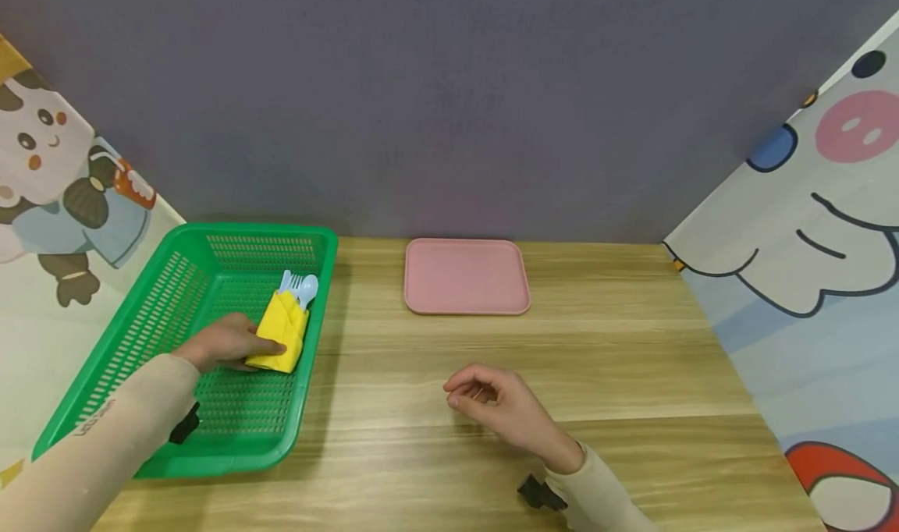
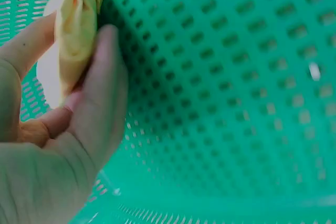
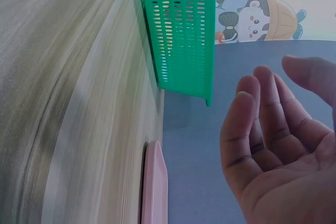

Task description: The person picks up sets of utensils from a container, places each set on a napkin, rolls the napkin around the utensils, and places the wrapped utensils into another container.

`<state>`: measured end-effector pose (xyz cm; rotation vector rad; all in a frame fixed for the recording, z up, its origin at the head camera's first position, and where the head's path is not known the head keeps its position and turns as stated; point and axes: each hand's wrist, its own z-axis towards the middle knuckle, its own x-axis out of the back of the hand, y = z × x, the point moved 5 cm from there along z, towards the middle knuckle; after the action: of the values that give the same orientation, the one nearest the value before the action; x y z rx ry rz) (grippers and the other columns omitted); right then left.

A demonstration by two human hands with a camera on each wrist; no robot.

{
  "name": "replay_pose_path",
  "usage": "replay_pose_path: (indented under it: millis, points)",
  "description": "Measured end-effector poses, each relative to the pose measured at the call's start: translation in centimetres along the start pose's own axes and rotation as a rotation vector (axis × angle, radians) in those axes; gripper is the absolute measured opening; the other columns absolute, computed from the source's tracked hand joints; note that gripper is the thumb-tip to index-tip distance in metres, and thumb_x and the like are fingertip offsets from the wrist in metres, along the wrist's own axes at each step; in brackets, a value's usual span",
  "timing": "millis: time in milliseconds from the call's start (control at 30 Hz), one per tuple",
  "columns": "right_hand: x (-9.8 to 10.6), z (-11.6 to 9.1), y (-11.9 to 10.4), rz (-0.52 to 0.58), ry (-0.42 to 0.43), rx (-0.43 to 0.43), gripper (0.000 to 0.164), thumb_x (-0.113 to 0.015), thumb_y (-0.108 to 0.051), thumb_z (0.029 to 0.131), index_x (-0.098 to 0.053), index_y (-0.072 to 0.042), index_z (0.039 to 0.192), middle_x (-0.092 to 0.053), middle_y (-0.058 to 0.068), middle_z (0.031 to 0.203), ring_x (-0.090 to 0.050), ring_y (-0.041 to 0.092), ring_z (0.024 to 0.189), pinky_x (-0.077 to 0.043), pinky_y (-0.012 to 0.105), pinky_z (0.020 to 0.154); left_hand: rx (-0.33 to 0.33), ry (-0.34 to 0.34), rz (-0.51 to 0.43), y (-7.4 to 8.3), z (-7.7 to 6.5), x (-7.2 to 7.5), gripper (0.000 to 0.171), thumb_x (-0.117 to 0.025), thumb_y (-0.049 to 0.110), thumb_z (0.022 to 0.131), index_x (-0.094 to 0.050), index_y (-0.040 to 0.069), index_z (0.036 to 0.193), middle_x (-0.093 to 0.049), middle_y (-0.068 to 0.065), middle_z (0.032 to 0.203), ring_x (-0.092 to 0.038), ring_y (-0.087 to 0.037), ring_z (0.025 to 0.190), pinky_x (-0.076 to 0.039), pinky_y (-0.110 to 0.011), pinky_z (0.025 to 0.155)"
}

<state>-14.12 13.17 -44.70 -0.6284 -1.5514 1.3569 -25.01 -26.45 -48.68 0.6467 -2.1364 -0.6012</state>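
Note:
Inside the green plastic basket (image 1: 300,407), my left hand (image 1: 228,340) pinches a folded yellow napkin (image 1: 284,321) between thumb and fingers. Light blue cutlery, with a fork (image 1: 296,281) and a spoon (image 1: 307,289) among it, sticks out of the napkin's far end. In the left wrist view the napkin (image 2: 76,35) is seen edge-on, the thumb on one side and the fingers on the other. My right hand (image 1: 502,407) hovers over the table, its fingers loosely curled around nothing; the right wrist view shows its bare palm.
A pink rectangular tray (image 1: 467,277) lies at the back middle of the wooden table (image 1: 393,438), right of the basket. A grey panel (image 1: 449,103) rises behind the table. Cartoon-printed walls stand at the left (image 1: 42,298) and right (image 1: 808,345).

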Motion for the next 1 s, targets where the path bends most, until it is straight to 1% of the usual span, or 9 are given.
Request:
replay_pose_path:
  millis: [100, 167, 233, 367, 433, 567, 667, 867, 1000]
  points:
    - [0.0, 0.0, 0.0, -0.003, -0.004, 0.006, 0.012, -0.069, -0.017, 0.097, -0.071, -0.013, 0.107, -0.071, 0.000, 0.097, -0.066, 0.018, 0.087, -0.056, 0.032, 0.070, -0.007, 0.032, 0.150, 0.0, -0.1, 0.4, 0.049, -0.076, 0.042, 0.087, -0.045, 0.017, 0.058, -0.036, 0.006, 0.053, -0.041, -0.010, 0.047, -0.048, -0.029, 0.052]
    - [0.1, 0.0, 0.0, -0.007, -0.005, 0.008, 0.012, -0.069, -0.017, 0.097, -0.071, -0.014, 0.107, -0.071, 0.000, 0.097, -0.066, 0.018, 0.087, -0.056, 0.032, 0.070, -0.034, 0.053, 0.225, 0.2, -0.1, 0.4, 0.053, -0.075, 0.046, 0.086, -0.040, 0.019, 0.058, -0.031, 0.006, 0.055, -0.035, -0.010, 0.048, -0.039, -0.027, 0.051]
    - [0.1, 0.1, 0.0, -0.006, -0.007, 0.010, 0.011, -0.069, -0.017, 0.096, -0.071, -0.013, 0.107, -0.071, 0.000, 0.097, -0.066, 0.017, 0.086, -0.056, 0.032, 0.070, -0.096, 0.068, 0.269, 0.6, 0.0, 0.5, 0.049, -0.074, 0.044, 0.087, -0.043, 0.016, 0.063, -0.033, 0.004, 0.059, -0.034, -0.013, 0.053, -0.032, -0.028, 0.053]
    - [0.0, 0.2, 0.0, -0.008, -0.009, 0.017, 0.012, -0.069, -0.017, 0.096, -0.071, -0.013, 0.107, -0.071, 0.000, 0.097, -0.066, 0.017, 0.086, -0.056, 0.032, 0.070, -0.216, 0.037, 0.264, 1.5, 0.3, 0.1, 0.034, -0.070, 0.030, 0.092, -0.051, 0.011, 0.072, -0.043, 0.001, 0.066, -0.040, -0.016, 0.061, -0.034, -0.031, 0.057]
    - [0.0, 0.2, 0.0, -0.008, -0.010, 0.021, 0.012, -0.069, -0.017, 0.096, -0.071, -0.013, 0.107, -0.071, 0.000, 0.097, -0.066, 0.017, 0.086, -0.056, 0.032, 0.070, -0.237, -0.006, 0.244, 1.7, 0.5, -0.2, 0.031, -0.067, 0.024, 0.094, -0.052, 0.012, 0.070, -0.046, 0.001, 0.064, -0.043, -0.015, 0.059, -0.036, -0.030, 0.056]
    - [0.0, 0.0, 0.1, -0.001, -0.013, 0.017, 0.012, -0.069, -0.017, 0.097, -0.071, -0.013, 0.107, -0.071, 0.001, 0.097, -0.066, 0.017, 0.086, -0.055, 0.031, 0.069, -0.210, -0.087, 0.220, 1.4, 0.7, -0.6, 0.037, -0.061, 0.019, 0.096, -0.048, 0.016, 0.061, -0.043, 0.005, 0.056, -0.041, -0.010, 0.052, -0.038, -0.026, 0.053]
    - [-0.1, 0.0, 0.1, 0.011, -0.017, 0.016, 0.012, -0.068, -0.016, 0.097, -0.071, -0.013, 0.108, -0.071, 0.002, 0.098, -0.066, 0.018, 0.087, -0.056, 0.031, 0.069, -0.177, -0.115, 0.203, 1.2, 0.6, -0.8, 0.037, -0.061, 0.019, 0.096, -0.048, 0.017, 0.062, -0.044, 0.005, 0.057, -0.043, -0.010, 0.053, -0.042, -0.025, 0.054]
    - [-0.1, -0.1, 0.4, 0.017, -0.025, 0.005, 0.012, -0.067, -0.016, 0.098, -0.071, -0.013, 0.109, -0.071, 0.002, 0.098, -0.066, 0.019, 0.087, -0.056, 0.031, 0.069, -0.182, -0.085, 0.211, 1.5, 0.4, -0.9, 0.032, -0.063, 0.019, 0.096, -0.051, 0.013, 0.067, -0.048, 0.002, 0.060, -0.046, -0.012, 0.056, -0.044, -0.027, 0.055]
    - [0.0, -0.1, 0.7, 0.007, -0.024, -0.009, 0.012, -0.067, -0.017, 0.098, -0.071, -0.013, 0.109, -0.071, 0.002, 0.099, -0.066, 0.018, 0.087, -0.056, 0.032, 0.070, -0.221, -0.027, 0.259, 2.0, 0.1, -0.8, 0.022, -0.064, 0.022, 0.096, -0.060, 0.005, 0.083, -0.055, -0.003, 0.072, -0.051, -0.017, 0.065, -0.045, -0.032, 0.059]
